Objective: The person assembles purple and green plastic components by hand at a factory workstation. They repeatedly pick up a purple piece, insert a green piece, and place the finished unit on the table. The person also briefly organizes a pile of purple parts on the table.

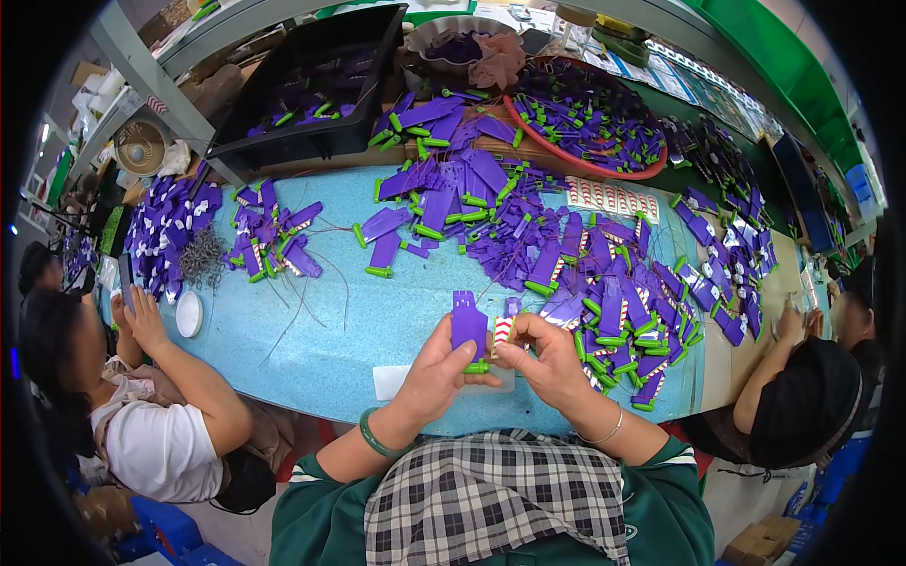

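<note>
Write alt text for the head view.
The wearer's left hand holds a purple-and-green part; the right hand pinches a red-striped piece beside it. Similar parts lie heaped on a blue tabletop, with people on both sides.

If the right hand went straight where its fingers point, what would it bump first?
The right hand would probably meet the flat purple plastic piece with the green end, held in the left hand; depth is unclear.

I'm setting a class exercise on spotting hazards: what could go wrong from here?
The striped strip pinched in the right hand might crease or tear. The purple part in the left hand could slip from its grip. The crowded heap beside the right hand could be nudged and slide.
</note>
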`<control>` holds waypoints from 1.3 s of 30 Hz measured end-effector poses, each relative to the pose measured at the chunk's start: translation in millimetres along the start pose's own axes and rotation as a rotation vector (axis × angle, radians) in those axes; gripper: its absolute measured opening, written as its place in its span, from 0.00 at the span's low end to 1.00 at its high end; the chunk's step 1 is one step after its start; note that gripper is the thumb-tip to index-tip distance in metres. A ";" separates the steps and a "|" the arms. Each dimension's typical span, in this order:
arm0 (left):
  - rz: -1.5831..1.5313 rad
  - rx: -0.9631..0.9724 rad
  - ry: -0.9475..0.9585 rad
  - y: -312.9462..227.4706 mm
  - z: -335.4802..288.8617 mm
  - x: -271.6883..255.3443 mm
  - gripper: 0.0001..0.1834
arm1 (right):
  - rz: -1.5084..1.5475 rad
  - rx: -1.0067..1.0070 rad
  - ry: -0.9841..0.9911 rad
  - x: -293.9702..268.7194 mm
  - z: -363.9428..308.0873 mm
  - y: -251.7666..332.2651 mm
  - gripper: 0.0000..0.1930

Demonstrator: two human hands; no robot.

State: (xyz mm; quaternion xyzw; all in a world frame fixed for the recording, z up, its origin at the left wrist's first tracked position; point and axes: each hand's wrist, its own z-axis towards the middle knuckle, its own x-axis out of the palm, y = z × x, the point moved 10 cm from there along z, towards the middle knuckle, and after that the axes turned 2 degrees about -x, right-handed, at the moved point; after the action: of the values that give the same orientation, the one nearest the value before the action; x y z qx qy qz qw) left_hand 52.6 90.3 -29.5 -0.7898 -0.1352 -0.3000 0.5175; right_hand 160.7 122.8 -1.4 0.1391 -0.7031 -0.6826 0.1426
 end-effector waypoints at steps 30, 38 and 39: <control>0.174 0.039 0.098 4.6 -2.0 17.9 0.15 | -0.560 -0.541 -0.172 -2.5 -13.7 52.5 0.09; 0.450 0.198 0.220 -3.6 -7.9 25.2 0.14 | -0.652 -0.539 -0.083 0.9 -10.3 53.2 0.12; 0.299 0.131 0.207 -0.7 -6.7 23.4 0.13 | -0.626 -0.506 -0.068 1.3 -6.9 50.9 0.14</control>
State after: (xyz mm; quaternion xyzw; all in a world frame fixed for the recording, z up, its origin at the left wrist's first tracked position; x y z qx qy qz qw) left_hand 68.3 82.4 -12.6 -0.7306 0.0180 -0.2900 0.6179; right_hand 162.2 117.4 49.7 0.2842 -0.4411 -0.8487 -0.0656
